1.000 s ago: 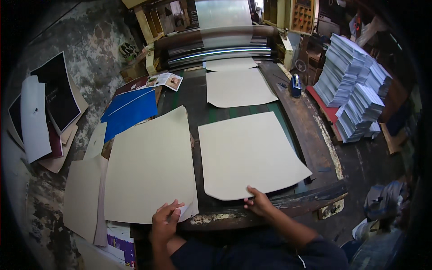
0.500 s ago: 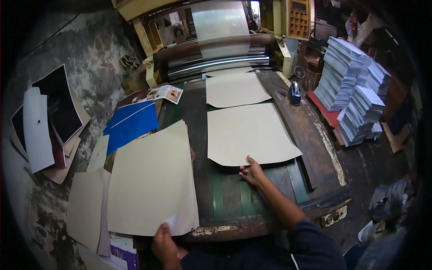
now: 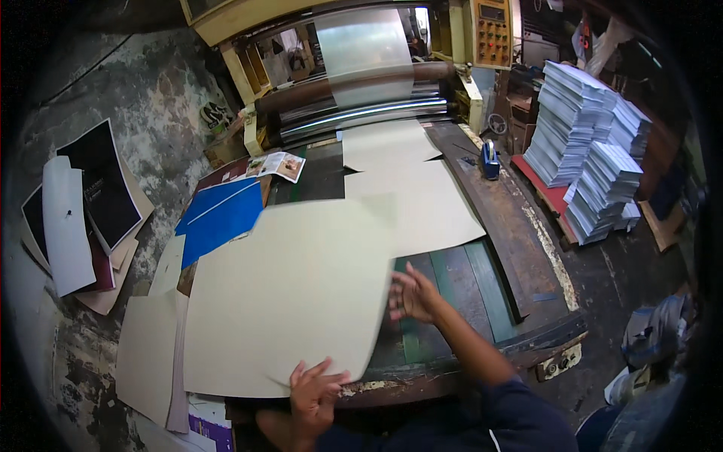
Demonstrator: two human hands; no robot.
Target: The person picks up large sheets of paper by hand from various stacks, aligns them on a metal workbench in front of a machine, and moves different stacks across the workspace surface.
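Note:
A large cream sheet of board or paper (image 3: 294,294) lies over the stack at the left of the machine bed, its right part reaching over the bed. My left hand (image 3: 316,392) rests on its front edge with fingers spread. Beside its right edge is my right hand (image 3: 416,295), thumb and fingers apart, fingertips at or very near the edge; contact is hard to tell. Further in, a second cream sheet (image 3: 422,211) lies on the bed, overlapping the end of another sheet (image 3: 392,147) that leads to the shiny rollers (image 3: 361,113).
Blue sheets (image 3: 222,215) and a printed leaflet (image 3: 279,164) lie left. A metal rail (image 3: 482,218) runs along the bed's right side, near a blue tape dispenser (image 3: 490,160). Tall paper stacks (image 3: 568,128) stand right; a control panel (image 3: 493,34) is above. Dark sheets (image 3: 102,181) lean against the wall.
The near bed sheet has moved toward the rollers, overlapping the one ahead. My right hand has left it and shifted slightly left. The stack's top sheet has slid right; my left hand has moved right.

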